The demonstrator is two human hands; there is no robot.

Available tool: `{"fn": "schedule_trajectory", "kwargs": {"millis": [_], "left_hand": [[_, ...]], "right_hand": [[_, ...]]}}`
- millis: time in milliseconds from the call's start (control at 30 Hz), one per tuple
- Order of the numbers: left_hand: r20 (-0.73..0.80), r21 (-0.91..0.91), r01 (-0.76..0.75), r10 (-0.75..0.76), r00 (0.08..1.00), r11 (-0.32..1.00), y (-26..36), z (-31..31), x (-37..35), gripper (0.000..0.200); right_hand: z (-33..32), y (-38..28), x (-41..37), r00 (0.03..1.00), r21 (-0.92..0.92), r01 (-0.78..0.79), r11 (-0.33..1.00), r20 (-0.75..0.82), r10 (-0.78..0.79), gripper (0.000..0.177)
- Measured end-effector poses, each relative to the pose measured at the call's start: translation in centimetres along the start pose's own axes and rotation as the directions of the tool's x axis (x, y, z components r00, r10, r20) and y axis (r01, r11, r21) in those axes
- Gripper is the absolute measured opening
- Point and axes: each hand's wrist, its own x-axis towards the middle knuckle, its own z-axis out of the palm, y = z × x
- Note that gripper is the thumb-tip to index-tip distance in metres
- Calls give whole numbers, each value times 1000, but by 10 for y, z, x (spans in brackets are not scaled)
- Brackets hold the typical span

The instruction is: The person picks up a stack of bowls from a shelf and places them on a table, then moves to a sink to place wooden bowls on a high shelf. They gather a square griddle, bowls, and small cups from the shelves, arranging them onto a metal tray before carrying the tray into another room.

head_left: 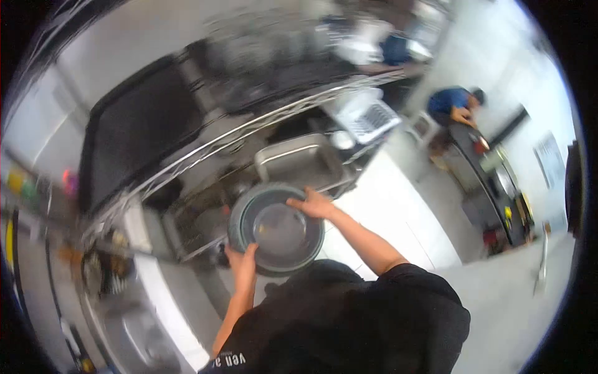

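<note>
Basin (298, 254), round, dark grey and green-rimmed, is in front of my torso, held between both hands. My left hand (243, 262) curls partly closed on its left rim, my right hand (311, 204) on the far-right rim, thumbs over the edge. Its contents are too blurred to tell. Just beyond is a rectangular metal pan (299, 148).
</note>
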Motion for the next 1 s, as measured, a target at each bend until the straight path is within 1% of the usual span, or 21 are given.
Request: {"fn": "schedule_trajectory", "kwargs": {"millis": [67, 100, 133, 167, 200, 267, 333, 400, 433, 467, 533, 567, 633, 667, 733, 767, 800, 867, 900, 933, 1000], "left_hand": [[117, 51, 10, -16, 993, 999, -12, 27, -1, 93], [170, 68, 39, -50, 984, 997, 0, 47, -14, 94], [205, 87, 72, -89, 975, 994, 10, 64, -29, 94], [243, 103, 60, -83, 966, 993, 3, 81, -30, 94], [294, 91, 42, -67, 953, 995, -10, 99, -29, 95], [363, 90, 16, -48, 931, 996, -20, 142, -34, 95], [405, 306, -72, -62, 912, 949, -20, 192, -42, 95], [466, 320, -87, -77, 882, 944, -14, 256, -61, 95], [500, 318, -92, -85, 862, 944, -10, 288, -73, 96], [507, 320, -86, -93, 857, 943, -22, 327, -75, 96], [661, 216, -248, 46, 749, 944, -52, 392, -72, 95], [669, 244, -243, 18, 743, 939, -60, 418, -79, 95], [701, 369, -334, -24, 713, 867, -50, 490, -109, 86], [728, 375, -342, -45, 684, 862, -50, 518, -121, 86], [799, 296, -295, -66, 598, 909, -42, 569, -147, 85], [798, 350, -286, -124, 590, 892, -31, 592, -164, 87], [803, 349, -282, -129, 582, 894, -42, 612, -167, 87], [886, 247, -349, -65, 458, 904, -74, 652, -166, 81], [921, 230, -356, -84, 381, 906, -73, 673, -170, 78], [924, 225, -357, -82, 373, 907, -72, 693, -173, 78], [925, 288, -358, -162, 343, 888, -76, 731, -183, 80]], "right_hand": [[-18, 38, -21, 998, -9, -64, 998, -30, 64, 95], [-33, 57, -36, 991, 12, -102, 995, -88, 103, 95], [-46, 72, -51, 987, 51, -142, 989, -63, 145, 95], [-59, 84, -61, 984, 90, -175, 981, -23, 177, 95], [-71, 101, -69, 979, 108, -191, 976, -47, 197, 95], [-94, 145, -89, 955, 218, -289, 932, -3, 297, 95], [-119, 193, -103, 943, 271, -306, 913, -48, 330, 94], [-148, 244, -119, 921, 401, -322, 858, -78, 382, 92], [-165, 273, -122, 913, 380, -306, 873, -142, 382, 93], [-189, 304, -125, 909, 380, -316, 869, -141, 392, 93], [-230, 347, -136, 835, 291, -349, 891, -335, 436, 92], [-249, 374, -141, 819, 310, -364, 878, -343, 460, 92], [-292, 418, -159, 770, 323, -382, 866, -406, 492, 89], [-311, 431, -175, 743, 346, -408, 845, -412, 528, 89], [-345, 452, -199, 688, 384, -460, 800, -415, 595, 89], [-352, 473, -209, 644, 364, -469, 805, -482, 594, 87], [-360, 489, -218, 637, 363, -478, 800, -484, 600, 87], [-377, 519, -230, 593, 465, -504, 727, -425, 684, 85], [-380, 539, -233, 567, 474, -511, 717, -442, 695, 85], [-387, 550, -232, 560, 474, -512, 716, -447, 697, 85], [-403, 573, -235, 508, 528, -549, 648, -405, 760, 86]]}}
